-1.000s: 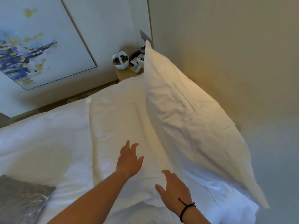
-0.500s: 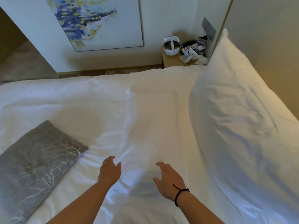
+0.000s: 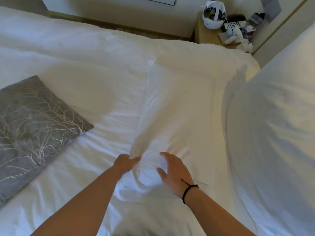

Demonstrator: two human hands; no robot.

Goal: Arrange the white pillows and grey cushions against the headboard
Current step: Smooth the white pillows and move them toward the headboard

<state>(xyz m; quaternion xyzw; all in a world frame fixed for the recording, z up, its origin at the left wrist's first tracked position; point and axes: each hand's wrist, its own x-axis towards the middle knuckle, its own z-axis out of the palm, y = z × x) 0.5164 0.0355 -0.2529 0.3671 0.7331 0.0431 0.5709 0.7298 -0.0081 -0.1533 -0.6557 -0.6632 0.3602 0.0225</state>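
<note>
My left hand (image 3: 125,163) is at about six o'clock in the head view, fingers curled into the near corner of a flat white pillow (image 3: 177,108) and pinching its fabric so the cloth bunches at my knuckles. My right hand (image 3: 173,169) is just beside it, toward five o'clock, fingers spread and relaxed over the same corner of the pillow; I cannot tell whether the palm is touching the cloth or hanging just above it. It grasps nothing. A black cord bracelet (image 3: 188,189) circles my right wrist.

That pillow lies flat on the white duvet (image 3: 76,68), running from my hands up toward one o'clock. A second, plumper white pillow (image 3: 276,133) fills the right side from two to five o'clock, standing tilted against the beige headboard (image 3: 289,36), with its long edge just beside the flat pillow.

At nine o'clock a grey cushion (image 3: 34,123) with a pale branch pattern lies flat on the duvet, well apart from both pillows and from the headboard, partly cut off by the frame's left edge.

At one o'clock, past the far edge of the bed, a wooden bedside table (image 3: 204,31) carries a white headset (image 3: 214,14), a telephone (image 3: 236,23) with a keypad, and some crumpled white items I cannot identify.
</note>
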